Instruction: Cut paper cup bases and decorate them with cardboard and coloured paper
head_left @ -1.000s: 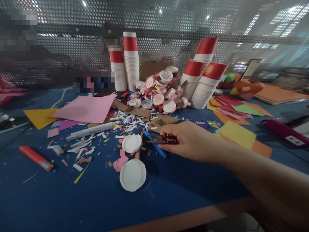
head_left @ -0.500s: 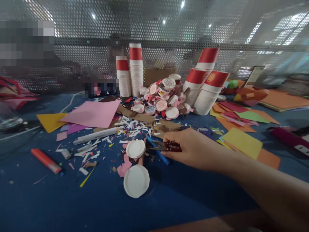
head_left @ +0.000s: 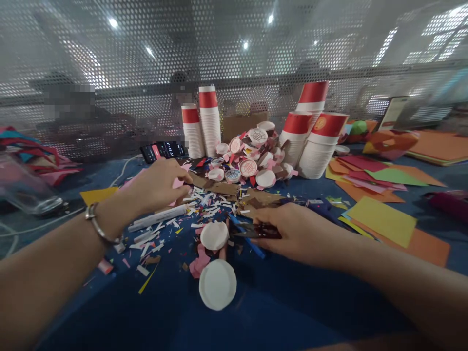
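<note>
My right hand (head_left: 288, 229) is wrapped round the dark handles of a pair of scissors (head_left: 244, 231), whose blades point left over a blue pen (head_left: 258, 249). My left hand (head_left: 161, 183) hovers over the pink paper (head_left: 178, 184), its thumb and curled fingers apart with pink showing between them. Contact with the paper is hard to make out. Just left of the scissor tips sits a white paper disc with a raised rim (head_left: 214, 236). Nearer me lies a second white disc (head_left: 218, 284), with pink scraps (head_left: 199, 263) beside the pair.
Stacked red-and-white paper cups (head_left: 318, 153) flank a heap of printed discs (head_left: 252, 153). Paper clippings (head_left: 208, 204) and a white marker (head_left: 157, 218) lie mid-table. Coloured sheets (head_left: 380, 219) are at right; a phone (head_left: 163, 151) and a clear container (head_left: 29, 187) are at left.
My left hand has come in from the left and now covers most of the pink paper. My right hand keeps the scissors in nearly the same place. The view has shifted slightly.
</note>
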`<state>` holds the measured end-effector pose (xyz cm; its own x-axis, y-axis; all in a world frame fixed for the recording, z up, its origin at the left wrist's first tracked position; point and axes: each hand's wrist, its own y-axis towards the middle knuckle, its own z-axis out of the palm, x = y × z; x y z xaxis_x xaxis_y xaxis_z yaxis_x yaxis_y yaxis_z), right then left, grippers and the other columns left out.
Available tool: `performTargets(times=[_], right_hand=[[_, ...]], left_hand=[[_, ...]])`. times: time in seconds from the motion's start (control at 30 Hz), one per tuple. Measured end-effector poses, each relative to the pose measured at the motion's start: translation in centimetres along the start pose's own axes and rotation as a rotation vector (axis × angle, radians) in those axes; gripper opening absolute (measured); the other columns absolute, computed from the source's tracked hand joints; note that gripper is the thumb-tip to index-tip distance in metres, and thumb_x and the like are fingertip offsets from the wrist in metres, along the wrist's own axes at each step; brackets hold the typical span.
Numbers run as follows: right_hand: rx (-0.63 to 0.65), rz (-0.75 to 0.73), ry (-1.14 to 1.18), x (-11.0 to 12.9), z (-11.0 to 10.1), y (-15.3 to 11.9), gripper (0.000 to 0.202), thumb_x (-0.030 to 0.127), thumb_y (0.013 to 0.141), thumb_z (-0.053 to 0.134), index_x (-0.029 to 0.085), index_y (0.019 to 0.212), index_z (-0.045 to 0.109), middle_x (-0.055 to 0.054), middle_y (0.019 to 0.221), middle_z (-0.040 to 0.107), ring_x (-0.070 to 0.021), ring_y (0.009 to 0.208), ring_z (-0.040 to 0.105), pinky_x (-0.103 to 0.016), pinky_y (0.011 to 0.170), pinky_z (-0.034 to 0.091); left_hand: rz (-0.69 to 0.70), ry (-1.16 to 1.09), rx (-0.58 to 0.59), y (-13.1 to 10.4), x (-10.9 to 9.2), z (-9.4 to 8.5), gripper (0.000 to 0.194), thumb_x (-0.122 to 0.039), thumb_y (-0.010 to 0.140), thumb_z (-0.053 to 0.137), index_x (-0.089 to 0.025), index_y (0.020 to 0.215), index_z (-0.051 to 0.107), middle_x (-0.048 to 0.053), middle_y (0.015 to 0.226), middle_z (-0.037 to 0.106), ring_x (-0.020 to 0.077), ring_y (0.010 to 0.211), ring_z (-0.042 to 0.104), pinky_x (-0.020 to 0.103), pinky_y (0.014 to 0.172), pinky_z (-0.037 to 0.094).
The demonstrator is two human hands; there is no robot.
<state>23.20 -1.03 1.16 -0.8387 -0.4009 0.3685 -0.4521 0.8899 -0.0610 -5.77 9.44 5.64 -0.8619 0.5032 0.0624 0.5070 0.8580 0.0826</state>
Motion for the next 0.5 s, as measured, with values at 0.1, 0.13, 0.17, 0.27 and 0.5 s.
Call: performTargets(times=[0.1, 0.13, 0.17, 0.27, 0.5], right_hand=[[0.012, 0.001, 0.006, 0.0, -0.1, 0.1, 0.018, 0.033, 0.092, 0.063, 0.020, 0.080, 0.058, -0.004, 0.080, 0.068, -0.0186, 0.070, 0.060, -0.028, 0.063, 0.038], [0.017, 0.006, 0.009, 0.0, -0.1, 0.1, 0.017, 0.033, 0.092, 0.063, 0.020, 0.080, 0.059, -0.004, 0.080, 0.068, -0.0188, 0.070, 0.061, -0.028, 0.063, 0.038], [0.021, 0.009, 0.012, 0.0, -0.1, 0.1, 0.017, 0.033, 0.091, 0.063, 0.020, 0.081, 0.059, -0.004, 0.081, 0.068, -0.0189, 0.070, 0.061, -0.028, 0.063, 0.038], [0.021, 0.007, 0.011, 0.1, -0.2, 0.2, 0.016, 0.032, 0.092, 0.062, 0.021, 0.081, 0.060, -0.005, 0.081, 0.068, -0.0191, 0.071, 0.061, -0.029, 0.063, 0.038], [0.012, 0.019, -0.002, 0.1, -0.3, 0.0, 0.018, 0.034, 0.092, 0.063, 0.021, 0.080, 0.061, -0.004, 0.080, 0.069, -0.0187, 0.069, 0.061, -0.029, 0.063, 0.039]], left_hand=[[0.048, 0.101, 0.089, 2.1, 0.9, 1.3, 0.032, -0.043, 0.081, 0.068, -0.021, 0.100, 0.081, 0.011, 0.103, 0.071, 0.0318, 0.104, 0.059, 0.042, 0.097, 0.040], [0.058, 0.113, 0.116, 2.6, 1.1, 1.6, 0.034, -0.043, 0.079, 0.069, -0.022, 0.101, 0.081, 0.011, 0.102, 0.071, 0.0313, 0.102, 0.059, 0.041, 0.095, 0.039], [0.063, 0.122, 0.138, 3.0, 1.3, 1.8, 0.036, -0.043, 0.076, 0.070, -0.021, 0.102, 0.081, 0.012, 0.102, 0.071, 0.0316, 0.101, 0.059, 0.041, 0.094, 0.039], [0.056, 0.133, 0.195, 3.7, 1.7, 1.9, 0.038, -0.042, 0.069, 0.074, -0.019, 0.099, 0.080, 0.012, 0.100, 0.073, 0.0320, 0.099, 0.060, 0.038, 0.089, 0.039], [-0.002, 0.032, 0.268, 3.5, 1.7, 0.8, 0.028, -0.040, 0.077, 0.068, -0.019, 0.095, 0.075, 0.007, 0.101, 0.076, 0.0270, 0.100, 0.063, 0.031, 0.081, 0.041]])
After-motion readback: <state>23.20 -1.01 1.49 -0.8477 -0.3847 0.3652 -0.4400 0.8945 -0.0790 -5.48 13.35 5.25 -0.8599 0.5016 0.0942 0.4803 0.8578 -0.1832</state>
